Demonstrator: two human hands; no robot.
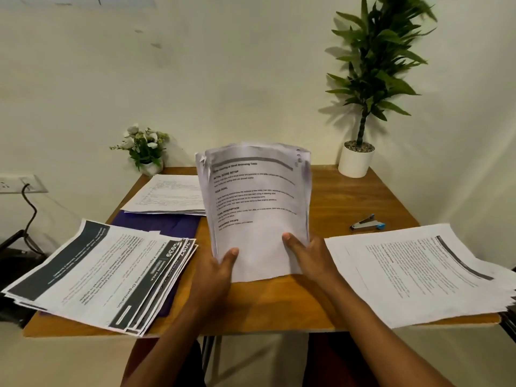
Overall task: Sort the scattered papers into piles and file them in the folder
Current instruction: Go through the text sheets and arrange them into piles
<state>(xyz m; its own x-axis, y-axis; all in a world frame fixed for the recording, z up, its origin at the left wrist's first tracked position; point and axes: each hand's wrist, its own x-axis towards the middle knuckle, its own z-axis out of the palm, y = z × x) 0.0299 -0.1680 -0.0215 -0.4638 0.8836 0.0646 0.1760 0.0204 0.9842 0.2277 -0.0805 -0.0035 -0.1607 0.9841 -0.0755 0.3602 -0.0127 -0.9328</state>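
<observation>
Scene being viewed through single head-worn wide-angle camera. Lens being pointed forward and down across wooden table [349,202], toward cream wall [223,79] behind. Left hand [217,269] and right hand [310,255], gripping paper stack [257,205], being framed close to lens at centre. Table's near edge being caught low in frame; outer parts being stretched by wide angle.

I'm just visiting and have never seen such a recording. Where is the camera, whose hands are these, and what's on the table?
No machine here: a person wears one camera on the head, looking down at their own hands. The left hand and right hand hold a stack of printed papers upright at the wooden table. On it lie a left pile, a right pile, a far pile, a purple folder partly under papers, and a stapler.
</observation>
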